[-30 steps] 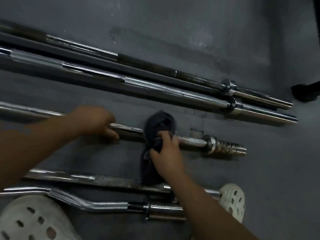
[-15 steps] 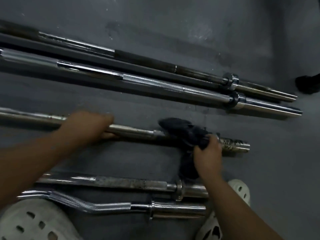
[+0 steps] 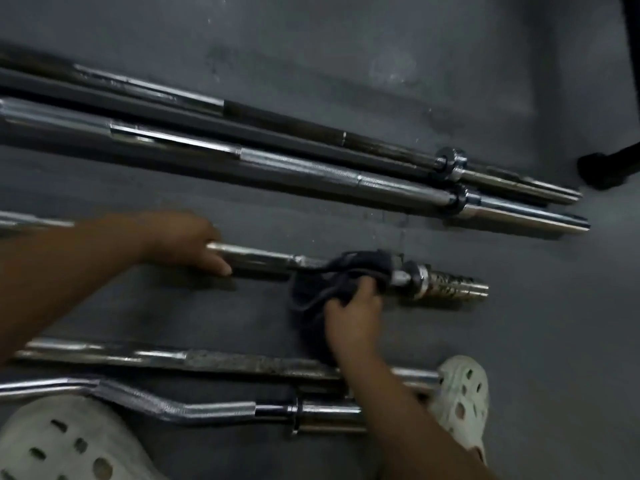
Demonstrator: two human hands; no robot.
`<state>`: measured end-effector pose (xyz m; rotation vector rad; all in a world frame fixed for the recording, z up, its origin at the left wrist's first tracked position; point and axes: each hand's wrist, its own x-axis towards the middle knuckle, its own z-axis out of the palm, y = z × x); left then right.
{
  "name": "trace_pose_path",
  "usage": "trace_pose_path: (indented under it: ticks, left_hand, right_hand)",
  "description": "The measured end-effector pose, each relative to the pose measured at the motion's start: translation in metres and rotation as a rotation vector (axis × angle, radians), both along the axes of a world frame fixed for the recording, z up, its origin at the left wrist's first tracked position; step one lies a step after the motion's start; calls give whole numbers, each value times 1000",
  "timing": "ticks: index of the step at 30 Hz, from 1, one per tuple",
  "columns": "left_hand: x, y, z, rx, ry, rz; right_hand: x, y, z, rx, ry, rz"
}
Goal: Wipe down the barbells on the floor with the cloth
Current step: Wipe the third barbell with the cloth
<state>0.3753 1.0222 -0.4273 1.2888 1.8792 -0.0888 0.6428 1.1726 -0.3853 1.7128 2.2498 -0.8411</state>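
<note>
Head view, looking down at a grey floor (image 3: 346,46). Centre of frame: a short chrome barbell (image 3: 263,259) lies nearly level, its threaded sleeve (image 3: 450,284) pointing to the right. The left hand (image 3: 183,242) enters from the left edge with the forearm stretched across the frame. Its fingers are curled over the shaft and the thumb lies along the near side, so that it grips the bar left of centre. The right hand (image 3: 353,310) reaches up from the lower right, fingers closed round a dark bunched cloth (image 3: 349,271). The cloth is pressed against the shaft just left of the collar, and part of it hangs below the bar towards the floor. Upper half of frame: a long chrome barbell (image 3: 311,176) and, beyond it, a long darker barbell (image 3: 277,123) lie side by side, slanting down to the right, well apart from both hands. Lower frame: a straight rust-flecked bar (image 3: 242,362) passes under the right forearm, and a bent chrome curl bar (image 3: 173,407) lies nearest the viewer. A white perforated clog (image 3: 62,441) shows at lower left, a second white clog (image 3: 464,393) at lower right, beside the bar ends
</note>
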Motion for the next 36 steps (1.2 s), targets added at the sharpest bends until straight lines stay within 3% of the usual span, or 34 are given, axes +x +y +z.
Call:
trace_pose_path:
  ticks: [2,4,5,6,8,10,11,13,15,16,17,18,21,23,25,27,29,31,33,35,36]
  left_hand:
    - [10,-13,-6,260,315,19]
    - [40,-29,-10,628,442,85]
    - [49,-31,-12,713,469,125]
    - [51,-29,-15,629,484,137]
    - [38,-15,-8,265,327,147]
    - [21,4,0,-33,5,110]
    - [14,12,1,-79,-78,96]
    - [13,8,0,34,21,63]
    - [34,-16,-8,421,353,64]
    - [49,-24,-10,613,423,68]
    - [54,-26,-9,683,418,80]
    - [50,-24,-9,622,388,66]
    - [28,-2,-10,168,111,35]
    - [23,1,-13,181,140,7]
    - [28,-14,-20,488,329,12]
    - [37,-21,-27,697,289,33]
    - [26,-14,-23,520,98,68]
    - [12,-2,-18,238,-142,119]
    - [14,-1,-16,251,-25,45]
    - [39,-15,-22,505,372,35]
    - [54,-20,-18,615,453,57]
  right_hand:
    - [-8,-17,4,-111,4,315]
    - [-2,3,11,18,32,321]
    - [6,20,13,124,38,233]
    - [15,38,17,229,26,146]
    - [30,63,19,333,-8,31]
    - [19,55,13,281,19,77]
    - [9,41,7,240,49,175]
    - [-12,2,0,167,97,404]
    - [-19,-10,5,128,140,604]
    - [-15,2,10,134,136,675]
    - [-6,21,11,164,116,696]
    - [8,43,9,211,75,634]
    - [32,64,9,268,-33,252]
    - [9,24,8,230,-48,210]
    - [-12,-12,9,161,-64,369]
    - [-12,-8,13,186,-84,545]
    - [10,30,15,220,-73,552]
    - [36,67,17,279,-85,377]
    - [35,69,16,304,-77,200]
    - [8,34,9,234,-11,109]
    - [-4,13,5,185,42,143]
